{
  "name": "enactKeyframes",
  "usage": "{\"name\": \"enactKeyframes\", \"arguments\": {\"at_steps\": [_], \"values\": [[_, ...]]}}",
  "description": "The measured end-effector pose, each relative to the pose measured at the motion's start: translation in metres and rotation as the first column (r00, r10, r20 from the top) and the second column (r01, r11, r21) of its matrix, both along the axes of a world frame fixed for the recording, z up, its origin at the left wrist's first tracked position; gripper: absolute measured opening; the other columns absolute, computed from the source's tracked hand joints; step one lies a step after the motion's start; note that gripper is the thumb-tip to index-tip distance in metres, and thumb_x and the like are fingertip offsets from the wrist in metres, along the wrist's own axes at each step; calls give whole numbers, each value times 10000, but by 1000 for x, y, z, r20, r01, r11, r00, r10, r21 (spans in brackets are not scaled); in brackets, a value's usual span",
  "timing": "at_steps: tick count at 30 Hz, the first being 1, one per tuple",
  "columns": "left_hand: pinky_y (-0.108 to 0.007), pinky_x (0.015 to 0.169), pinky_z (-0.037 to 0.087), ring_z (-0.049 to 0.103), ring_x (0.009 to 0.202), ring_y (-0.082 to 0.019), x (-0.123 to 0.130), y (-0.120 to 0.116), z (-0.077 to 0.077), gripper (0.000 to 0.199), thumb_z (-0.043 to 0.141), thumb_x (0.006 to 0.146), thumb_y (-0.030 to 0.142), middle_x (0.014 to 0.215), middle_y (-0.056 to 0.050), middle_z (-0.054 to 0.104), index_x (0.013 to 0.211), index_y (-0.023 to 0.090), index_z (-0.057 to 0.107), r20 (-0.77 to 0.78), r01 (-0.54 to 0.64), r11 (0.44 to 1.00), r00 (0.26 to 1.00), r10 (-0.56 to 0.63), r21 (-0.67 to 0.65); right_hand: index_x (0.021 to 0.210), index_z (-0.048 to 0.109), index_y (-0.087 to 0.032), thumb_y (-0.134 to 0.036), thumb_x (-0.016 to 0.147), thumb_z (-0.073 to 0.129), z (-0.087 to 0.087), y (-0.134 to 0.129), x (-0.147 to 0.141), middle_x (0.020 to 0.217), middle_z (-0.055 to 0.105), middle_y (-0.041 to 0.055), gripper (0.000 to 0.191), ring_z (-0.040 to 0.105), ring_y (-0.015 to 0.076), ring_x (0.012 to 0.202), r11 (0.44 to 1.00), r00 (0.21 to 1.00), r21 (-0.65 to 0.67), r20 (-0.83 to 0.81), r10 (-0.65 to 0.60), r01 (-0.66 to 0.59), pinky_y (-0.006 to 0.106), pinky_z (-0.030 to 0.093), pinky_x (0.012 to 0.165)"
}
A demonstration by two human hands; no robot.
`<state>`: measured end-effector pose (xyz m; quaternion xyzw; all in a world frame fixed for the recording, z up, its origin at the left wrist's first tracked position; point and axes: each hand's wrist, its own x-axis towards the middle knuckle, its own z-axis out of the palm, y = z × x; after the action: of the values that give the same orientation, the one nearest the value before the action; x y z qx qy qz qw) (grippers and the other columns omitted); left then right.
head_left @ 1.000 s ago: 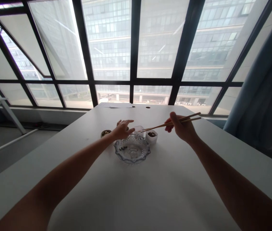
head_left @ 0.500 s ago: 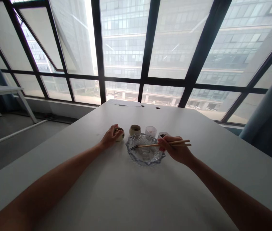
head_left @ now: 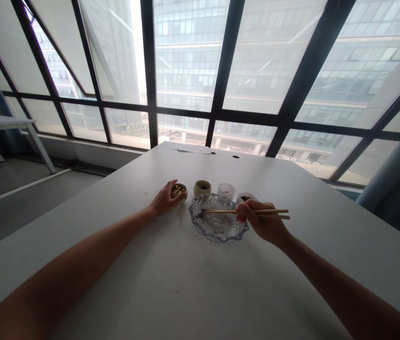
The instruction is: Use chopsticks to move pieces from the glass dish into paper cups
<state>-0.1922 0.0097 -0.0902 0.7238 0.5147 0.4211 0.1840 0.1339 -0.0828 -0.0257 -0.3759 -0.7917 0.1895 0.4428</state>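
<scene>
My left hand [head_left: 164, 199] is closed around the near-left side of a small round cup [head_left: 184, 199], its thumb and fingers on either side of the rim. Small yellow-brown pieces that look like nuts or beans fill this cup. My right hand [head_left: 262, 221] grips a pair of wooden chopsticks [head_left: 221, 211], held almost level over a clear scalloped glass bowl [head_left: 217, 238]. The tips are close together at a few small dark pieces [head_left: 200, 214] by the bowl's left inner wall. Whether the tips pinch one is too small to tell.
Behind the bowl stand a beige round cup [head_left: 202, 189], a clear plastic cup [head_left: 226, 191] with a little reddish content, and another clear cup [head_left: 245, 196] with dark contents, partly behind my right hand. Paper [head_left: 189, 148] lies on the white table's [head_left: 171, 293] far end.
My left fingers have shifted from over the cup's mouth to its side, so its contents show more. The chopstick tips stay near the dark pieces. The whole view has shifted slightly.
</scene>
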Motion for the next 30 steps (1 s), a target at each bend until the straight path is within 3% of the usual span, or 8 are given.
{"name": "enactKeyframes", "arguments": {"at_steps": [12, 19, 25, 30], "values": [[-536, 1074, 447, 572, 1258, -352, 1, 2, -5, 829, 697, 780, 584, 1362, -214, 584, 1422, 130, 432, -2, 41, 999, 999, -41, 27, 663, 686, -191, -503, 938, 600, -5, 1, -3, 580, 695, 54, 424, 638, 162, 500, 999, 998, -35, -68, -11, 8, 266, 513, 490], [-527, 1088, 437, 553, 1281, -350, 0, 4, -6, 810, 685, 791, 570, 1379, -214, 571, 1420, 122, 439, -17, 43, 998, 999, -42, 42, 695, 684, -198, -594, 894, 618, -12, 5, -8, 536, 676, 43, 448, 623, 162, 455, 994, 968, -85, -237, -82, 63, 261, 509, 434], [-528, 1092, 433, 564, 1267, -346, 0, 4, -8, 807, 704, 775, 576, 1371, -202, 581, 1408, 137, 463, -4, 34, 998, 999, -34, 61, 677, 680, -196, -632, 863, 635, -15, 7, -9, 529, 675, 44, 476, 617, 156, 442, 989, 957, -103, -262, -127, 103, 257, 502, 426], [-506, 1065, 457, 578, 1249, -339, -1, 2, 2, 858, 699, 763, 615, 1348, -198, 600, 1427, 137, 442, 8, 28, 999, 1000, -28, 25, 671, 676, -194, -681, 835, 630, -11, 13, -4, 505, 671, 41, 515, 611, 161, 415, 979, 921, -111, -335, -201, 173, 269, 507, 423]]}}
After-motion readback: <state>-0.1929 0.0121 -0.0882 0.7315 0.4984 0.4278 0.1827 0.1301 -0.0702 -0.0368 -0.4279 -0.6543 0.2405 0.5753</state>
